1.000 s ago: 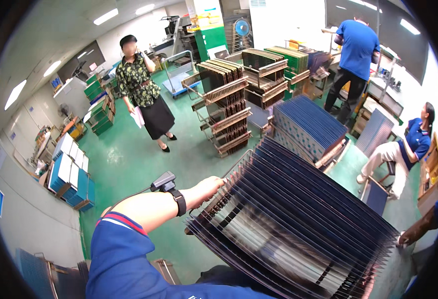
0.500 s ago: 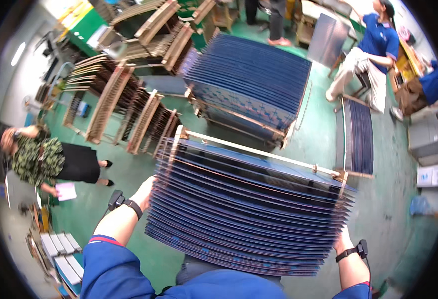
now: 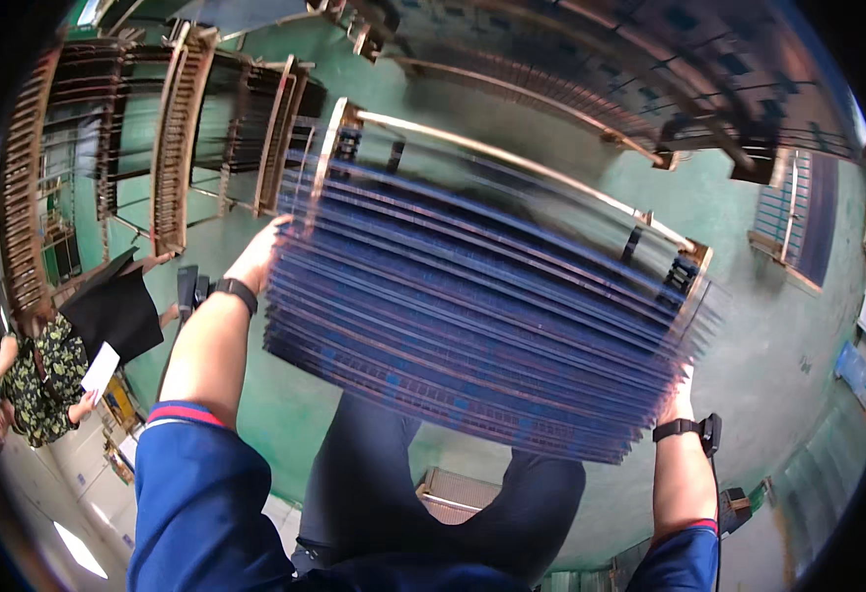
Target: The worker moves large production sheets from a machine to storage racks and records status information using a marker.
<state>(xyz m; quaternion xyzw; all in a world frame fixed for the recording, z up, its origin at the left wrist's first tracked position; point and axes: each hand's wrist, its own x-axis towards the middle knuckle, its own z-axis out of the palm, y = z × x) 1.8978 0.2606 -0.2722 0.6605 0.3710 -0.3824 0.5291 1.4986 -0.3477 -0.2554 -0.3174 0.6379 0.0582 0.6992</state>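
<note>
A slotted rack [image 3: 522, 166] with a pale rail along its far side is held up in front of my body. Many thin dark blue panels [image 3: 472, 306] fill it in close rows, blurred by motion. My left hand [image 3: 260, 259] grips the rack's left end, its fingers curled behind the edge and partly hidden. At the right end my right hand [image 3: 681, 397] is closed on the rack, mostly covered by the panel edges. The whole load slants, its right end nearer to me than its left.
Several slotted racks [image 3: 184, 138] stand at the left. Beside them is a person [image 3: 48, 375] holding a white sheet [image 3: 101, 368]. A large loaded rack [image 3: 591, 49] spans the far right, with a smaller rack [image 3: 793, 212] on the green floor beyond. A mesh-like piece [image 3: 461, 490] shows between my legs.
My view has tipped downward, so my legs now show and the seated people are out of sight. The far loaded rack appears nearer. Both hands keep hold of the rack.
</note>
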